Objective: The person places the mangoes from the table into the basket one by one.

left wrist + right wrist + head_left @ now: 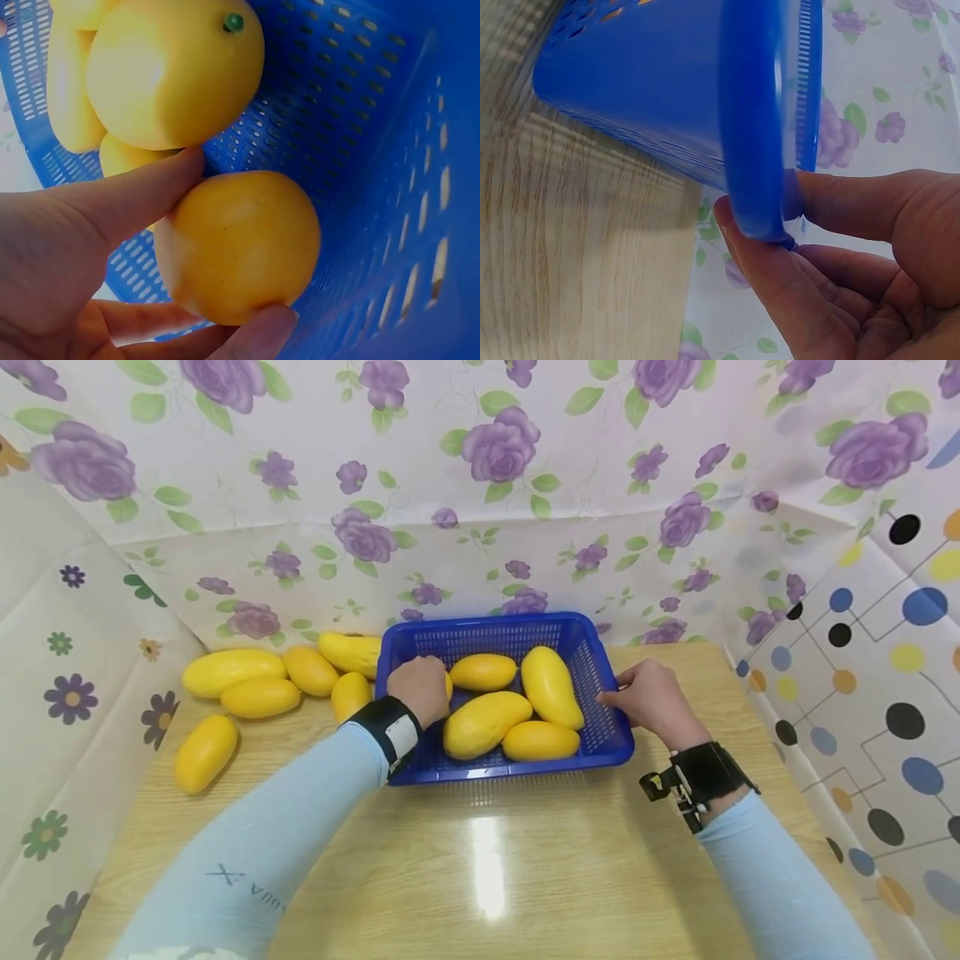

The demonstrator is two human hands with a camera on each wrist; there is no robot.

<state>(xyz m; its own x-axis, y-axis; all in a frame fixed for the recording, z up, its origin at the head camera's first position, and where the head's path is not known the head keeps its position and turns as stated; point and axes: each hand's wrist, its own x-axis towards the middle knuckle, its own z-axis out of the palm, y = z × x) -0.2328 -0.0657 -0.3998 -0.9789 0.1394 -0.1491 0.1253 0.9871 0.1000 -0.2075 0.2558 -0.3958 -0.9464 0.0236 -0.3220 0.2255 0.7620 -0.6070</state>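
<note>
A blue plastic basket [510, 771] with slotted walls stands on the table near the back wall. Inside lie several yellow mangoes [487, 724]. My left hand [420, 690] reaches in at the basket's left end and grips a mango [240, 247], thumb on one side and fingers curled on the other. Beside that mango in the left wrist view is a bigger yellow one [172, 75] with a green stem spot. At the basket's right side my right hand [651, 697] pinches the rim [754, 120] between thumb and fingers.
Left of the basket several more mangoes lie on the wooden table [480, 860], one of them [206, 754] apart and nearer the front. Flower-patterned sheeting [450, 552] covers the back, and a dotted sheet [885, 693] lines the right side.
</note>
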